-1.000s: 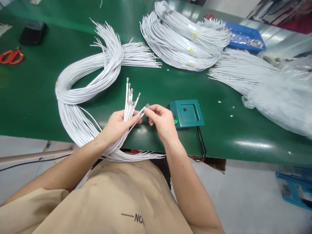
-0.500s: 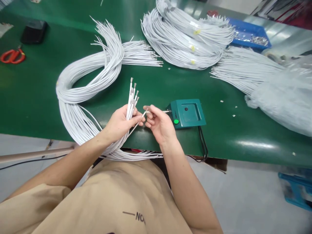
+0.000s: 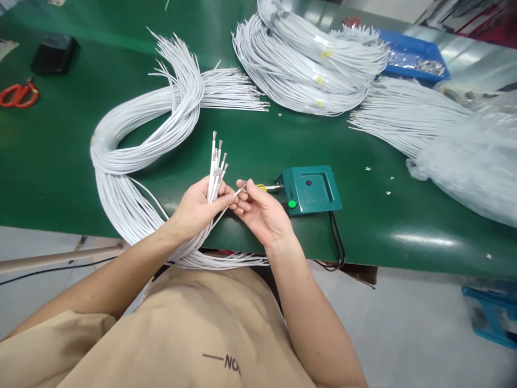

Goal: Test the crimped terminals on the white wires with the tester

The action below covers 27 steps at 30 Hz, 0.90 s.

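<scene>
My left hand (image 3: pixel 202 207) is closed around several white wires (image 3: pixel 214 186), whose bare metal ends point up above the fingers. One single wire (image 3: pixel 238 193) slants out to the right between the left thumb and finger. My right hand (image 3: pixel 264 210) has its thumb and fingertips closed at the end of that wire, touching the left fingertips. Just right of the right fingers, a green box-shaped device (image 3: pixel 311 188) points a thin metal shaft (image 3: pixel 274 187) with a yellow part toward them. A green button is on its front.
A looped bundle of white wires (image 3: pixel 149 124) lies at left and hangs over the table edge. Coiled wires (image 3: pixel 302 64), a blue tray (image 3: pixel 414 54) and bagged wires (image 3: pixel 456 140) sit farther back and right. Orange scissors (image 3: pixel 19 95) and a black object (image 3: pixel 54 54) lie far left.
My right hand has shifted slightly down, its fingertips now closed in against the left fingers. The yellow part on the device's shaft has come into view.
</scene>
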Each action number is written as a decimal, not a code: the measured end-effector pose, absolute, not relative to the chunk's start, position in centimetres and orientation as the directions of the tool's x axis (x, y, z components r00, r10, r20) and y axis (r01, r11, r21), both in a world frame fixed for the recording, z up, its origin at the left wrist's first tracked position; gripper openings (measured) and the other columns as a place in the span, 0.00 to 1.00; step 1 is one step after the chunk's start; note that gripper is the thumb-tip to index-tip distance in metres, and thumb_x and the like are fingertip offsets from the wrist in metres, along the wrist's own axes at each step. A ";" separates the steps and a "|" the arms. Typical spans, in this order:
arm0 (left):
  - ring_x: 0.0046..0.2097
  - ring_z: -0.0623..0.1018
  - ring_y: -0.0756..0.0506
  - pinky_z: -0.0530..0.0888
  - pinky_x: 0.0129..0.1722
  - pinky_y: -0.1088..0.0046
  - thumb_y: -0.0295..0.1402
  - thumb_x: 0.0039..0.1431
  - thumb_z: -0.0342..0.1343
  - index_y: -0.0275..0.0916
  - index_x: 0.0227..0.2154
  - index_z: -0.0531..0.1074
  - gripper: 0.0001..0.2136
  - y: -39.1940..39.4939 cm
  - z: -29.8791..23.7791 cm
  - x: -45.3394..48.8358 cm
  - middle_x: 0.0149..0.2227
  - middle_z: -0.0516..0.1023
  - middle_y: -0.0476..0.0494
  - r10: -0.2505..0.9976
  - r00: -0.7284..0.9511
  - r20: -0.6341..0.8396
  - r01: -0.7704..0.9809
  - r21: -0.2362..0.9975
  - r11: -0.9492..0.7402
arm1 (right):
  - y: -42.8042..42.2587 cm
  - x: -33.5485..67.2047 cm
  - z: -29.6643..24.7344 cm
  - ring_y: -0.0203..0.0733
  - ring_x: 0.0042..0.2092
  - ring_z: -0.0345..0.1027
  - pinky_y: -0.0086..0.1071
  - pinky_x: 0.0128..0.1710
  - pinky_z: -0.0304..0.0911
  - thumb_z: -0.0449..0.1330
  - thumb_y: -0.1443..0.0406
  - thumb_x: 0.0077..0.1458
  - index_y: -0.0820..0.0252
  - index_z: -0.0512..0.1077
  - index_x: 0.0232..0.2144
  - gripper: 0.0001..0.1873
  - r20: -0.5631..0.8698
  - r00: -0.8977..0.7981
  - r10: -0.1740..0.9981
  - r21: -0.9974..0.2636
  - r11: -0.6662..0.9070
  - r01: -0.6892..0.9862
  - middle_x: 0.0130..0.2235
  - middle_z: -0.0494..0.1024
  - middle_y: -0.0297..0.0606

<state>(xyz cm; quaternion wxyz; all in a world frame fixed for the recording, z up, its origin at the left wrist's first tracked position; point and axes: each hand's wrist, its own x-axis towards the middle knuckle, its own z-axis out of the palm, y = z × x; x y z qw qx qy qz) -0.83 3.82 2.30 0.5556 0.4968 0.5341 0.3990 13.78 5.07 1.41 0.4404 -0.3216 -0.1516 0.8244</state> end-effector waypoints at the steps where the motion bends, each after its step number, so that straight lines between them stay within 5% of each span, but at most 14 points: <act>1: 0.34 0.77 0.48 0.72 0.39 0.70 0.34 0.52 0.60 0.37 0.30 0.65 0.09 3.8 2.4 -0.8 0.31 0.75 0.48 0.975 0.106 -0.194 0.096 0.978 0.184 | 5.0 13.8 1.4 0.25 0.23 0.53 0.25 0.28 0.59 0.65 0.60 0.47 0.60 0.75 0.31 0.09 -0.393 -0.378 0.838 -0.562 -0.545 -0.622 0.23 0.65 0.26; 6: 0.34 0.76 0.49 0.71 0.38 0.73 0.33 0.52 0.60 0.37 0.30 0.66 0.08 4.0 2.4 -0.8 0.30 0.75 0.49 0.982 0.091 -0.163 0.149 0.978 0.148 | 4.7 13.8 1.8 0.28 0.26 0.60 0.25 0.29 0.60 0.65 0.63 0.46 0.61 0.77 0.29 0.07 -0.349 -0.183 0.919 -0.750 -0.391 -0.533 0.27 0.73 0.31; 12: 0.33 0.74 0.50 0.70 0.38 0.73 0.31 0.52 0.59 0.38 0.30 0.65 0.07 4.0 2.3 -0.8 0.31 0.74 0.50 0.986 0.099 -0.137 0.159 0.980 0.120 | 4.9 13.9 2.3 0.28 0.26 0.63 0.27 0.31 0.63 0.65 0.62 0.45 0.62 0.77 0.28 0.08 -0.339 -0.168 0.926 -0.813 -0.378 -0.443 0.26 0.74 0.31; 20: 0.33 0.75 0.49 0.70 0.39 0.71 0.31 0.51 0.60 0.38 0.31 0.64 0.09 4.0 2.3 -0.9 0.32 0.74 0.49 0.991 0.073 -0.115 0.174 0.980 0.101 | 5.2 14.7 2.4 0.29 0.22 0.59 0.26 0.23 0.62 0.61 0.64 0.46 0.61 0.70 0.21 0.06 -0.352 -0.106 0.930 -0.930 -0.360 -0.073 0.22 0.68 0.27; 24: 0.33 0.75 0.48 0.71 0.38 0.70 0.32 0.50 0.60 0.38 0.30 0.64 0.09 4.1 2.3 -1.0 0.32 0.74 0.48 0.990 0.075 -0.118 0.201 0.974 0.101 | 5.5 15.0 2.6 0.31 0.32 0.66 0.26 0.34 0.65 0.57 0.57 0.53 0.57 0.75 0.37 0.13 -0.241 -0.125 0.963 -0.955 -0.258 -0.145 0.33 0.75 0.32; 27: 0.33 0.73 0.49 0.70 0.38 0.70 0.32 0.50 0.60 0.38 0.30 0.66 0.08 4.1 2.4 -1.0 0.31 0.74 0.49 0.993 0.066 -0.100 0.236 0.968 0.082 | 5.6 15.0 2.7 0.32 0.36 0.68 0.27 0.40 0.63 0.58 0.55 0.53 0.58 0.76 0.34 0.14 -0.204 -0.243 0.948 -0.954 -0.248 -0.167 0.34 0.77 0.33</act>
